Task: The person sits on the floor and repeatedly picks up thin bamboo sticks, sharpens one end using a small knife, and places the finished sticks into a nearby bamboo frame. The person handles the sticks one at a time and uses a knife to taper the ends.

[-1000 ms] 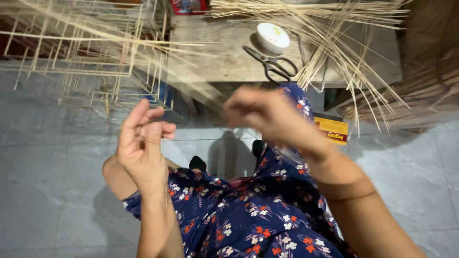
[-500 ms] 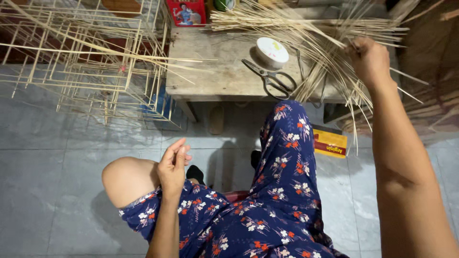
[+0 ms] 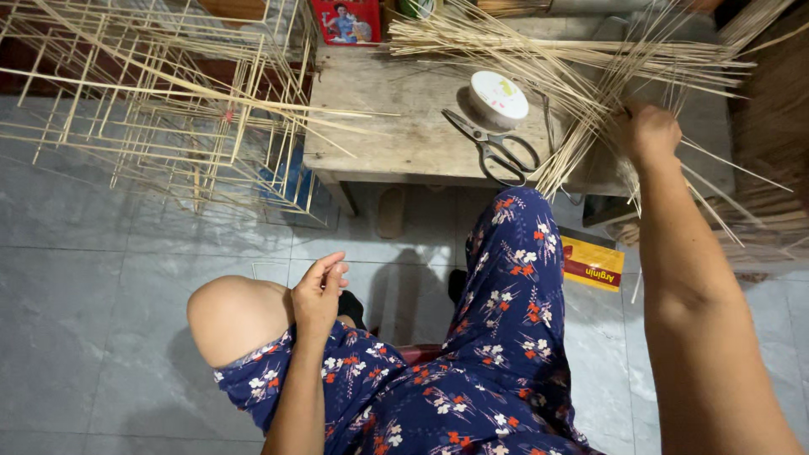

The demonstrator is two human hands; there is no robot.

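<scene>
So the person's sitting on a low seat in front of a small wooden table (image 3: 404, 135), legs in blue floral fabric. The right hand (image 3: 647, 135) is stretched out to the far right end of that table and is buried in a big loose pile of thin bamboo sticks (image 3: 539, 50). The fingers look curled around a few of the sticks, but the back of the hand faces me, so I can't really tell how tight the grip is or how many it's got.

The left hand (image 3: 318, 291) is nowhere near the table. It's resting against the bare knee, fingers loosely bent with the tips close together, holding nothing as far as I can see.

On the table, just left of the stick pile, there's a pair of scissors (image 3: 493, 152) lying flat and closed, and right behind them a round white reel (image 3: 498, 98). Off the table's left side sits a boxy frame (image 3: 160, 109) built from the same sticks. On the floor below the table's right end lies a yellow and red packet (image 3: 594, 263).
</scene>
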